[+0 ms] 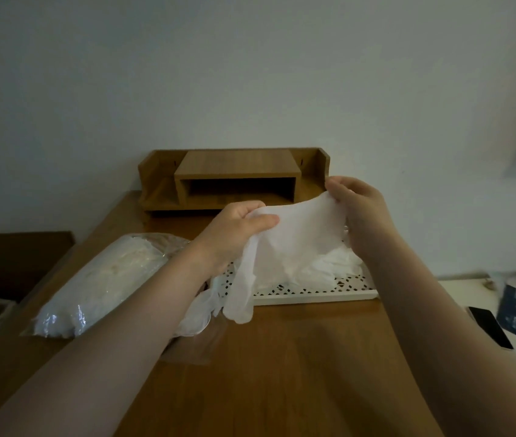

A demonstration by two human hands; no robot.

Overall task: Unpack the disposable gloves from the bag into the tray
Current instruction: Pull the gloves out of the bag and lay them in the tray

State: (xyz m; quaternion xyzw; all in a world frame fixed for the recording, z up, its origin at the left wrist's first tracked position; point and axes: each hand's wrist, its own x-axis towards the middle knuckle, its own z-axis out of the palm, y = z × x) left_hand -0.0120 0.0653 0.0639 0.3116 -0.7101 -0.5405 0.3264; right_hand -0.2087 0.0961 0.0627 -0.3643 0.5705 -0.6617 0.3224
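1. Your left hand [234, 228] and right hand [356, 209] each had fingers pinched on one white glove [294, 244], stretched between them above the tray [313, 293].
2. The glove's finger ends hung toward 6 o'clock, over the tray's near rim.
3. More gloves [338, 266] lay heaped in the tray.
4. The bag [102, 285] lay on the desk [281, 373] at 9 o'clock of the tray.

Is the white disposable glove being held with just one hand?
No, both hands pinch the white disposable glove: the left hand grips its left edge and the right hand its upper right corner.
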